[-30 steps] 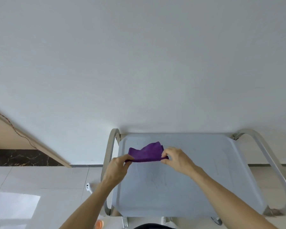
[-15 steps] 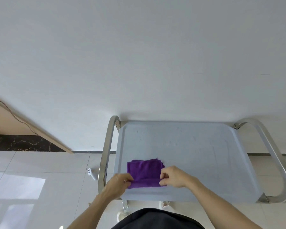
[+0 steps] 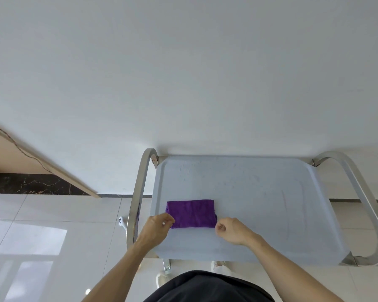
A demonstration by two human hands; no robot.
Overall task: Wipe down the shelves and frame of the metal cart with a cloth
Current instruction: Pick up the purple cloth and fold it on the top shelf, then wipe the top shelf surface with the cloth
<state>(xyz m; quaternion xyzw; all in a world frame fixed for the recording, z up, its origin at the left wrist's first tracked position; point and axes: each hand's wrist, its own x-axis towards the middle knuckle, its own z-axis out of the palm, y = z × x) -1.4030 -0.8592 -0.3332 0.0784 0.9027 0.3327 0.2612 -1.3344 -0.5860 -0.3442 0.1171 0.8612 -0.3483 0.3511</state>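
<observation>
cloth (image 3: 191, 213): purple, folded flat, near-left part of top shelf (image 3: 260, 192)
left hand (image 3: 155, 228): grip curled, fingertips at cloth's near-left corner, pinch unclear
right hand (image 3: 231, 231): curled, just beside cloth's near-right corner
cart frame (image 3: 138, 192): steel loops either side
around: white wall (image 3: 183, 73), tiled floor (image 3: 52, 236)

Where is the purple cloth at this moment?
In the head view the purple cloth lies folded flat on the cart's top shelf, toward its front left, between the left hand and the right hand at its near corners.

plain indoor room, glossy pale floor tiles (image 3: 42, 247), bare white wall (image 3: 183, 73), dark marble skirting (image 3: 31, 184), steel cart (image 3: 260, 203)
</observation>
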